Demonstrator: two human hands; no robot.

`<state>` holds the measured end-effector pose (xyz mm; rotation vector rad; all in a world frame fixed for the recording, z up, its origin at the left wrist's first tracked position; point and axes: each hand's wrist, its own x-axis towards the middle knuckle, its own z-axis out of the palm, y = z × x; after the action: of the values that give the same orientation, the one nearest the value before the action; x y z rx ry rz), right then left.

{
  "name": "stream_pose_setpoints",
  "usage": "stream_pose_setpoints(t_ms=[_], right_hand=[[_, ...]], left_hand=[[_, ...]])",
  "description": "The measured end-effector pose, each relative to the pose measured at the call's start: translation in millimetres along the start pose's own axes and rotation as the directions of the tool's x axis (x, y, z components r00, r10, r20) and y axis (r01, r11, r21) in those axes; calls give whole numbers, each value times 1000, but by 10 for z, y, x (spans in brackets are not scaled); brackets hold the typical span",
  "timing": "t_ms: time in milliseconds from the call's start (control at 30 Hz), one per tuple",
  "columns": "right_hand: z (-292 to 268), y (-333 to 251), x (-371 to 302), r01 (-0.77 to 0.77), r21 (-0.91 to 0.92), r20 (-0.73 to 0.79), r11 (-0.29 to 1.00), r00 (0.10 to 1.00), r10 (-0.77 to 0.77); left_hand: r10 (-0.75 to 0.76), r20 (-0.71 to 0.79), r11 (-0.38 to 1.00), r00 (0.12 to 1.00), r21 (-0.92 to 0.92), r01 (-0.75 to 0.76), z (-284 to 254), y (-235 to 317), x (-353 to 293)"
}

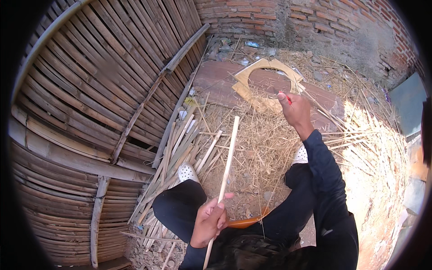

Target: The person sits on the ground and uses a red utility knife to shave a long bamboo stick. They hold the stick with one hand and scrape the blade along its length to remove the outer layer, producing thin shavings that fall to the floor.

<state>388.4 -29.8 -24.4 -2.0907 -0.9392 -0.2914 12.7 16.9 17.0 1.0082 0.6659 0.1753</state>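
My left hand [209, 221] is closed around the lower part of a long pale bamboo strip [230, 155], which stands tilted up in front of me between my knees. Out ahead and to the right, my raised right hand [297, 112] grips a small red-handled knife [288, 99]. Its thin blade seems to point left and is hard to make out. Past that hand lies a pale wooden frame [243, 85] with a large round opening, resting on a brown board [211, 83]. The knife is apart from the bamboo strip.
Split bamboo strips [175, 155] lie piled by my left leg. Shavings [256, 153] cover the ground between my feet. An orange seat edge [245, 222] shows beneath me. A slatted bamboo wall [99, 90] rises at left, a brick wall [252, 20] behind, and a grey-blue panel [408, 105] at right.
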Motion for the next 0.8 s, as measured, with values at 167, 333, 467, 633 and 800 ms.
stream_pose_setpoints(t_ms=[167, 333, 467, 633, 800], right_hand=[[247, -617, -627, 283, 180, 220, 942, 922, -319], [226, -869, -808, 449, 251, 231, 858, 832, -504], [267, -775, -758, 494, 125, 229, 861, 830, -509], [360, -597, -549, 338, 43, 164, 940, 926, -340], [227, -562, -479, 310, 30, 223, 950, 925, -309]], left_hand=[[55, 41, 997, 998, 45, -57, 6, 155, 196], [88, 26, 995, 996, 47, -89, 46, 152, 245], [97, 35, 994, 995, 43, -99, 111, 119, 291], [97, 69, 992, 993, 71, -102, 132, 105, 258], [54, 32, 997, 998, 55, -55, 207, 109, 161]])
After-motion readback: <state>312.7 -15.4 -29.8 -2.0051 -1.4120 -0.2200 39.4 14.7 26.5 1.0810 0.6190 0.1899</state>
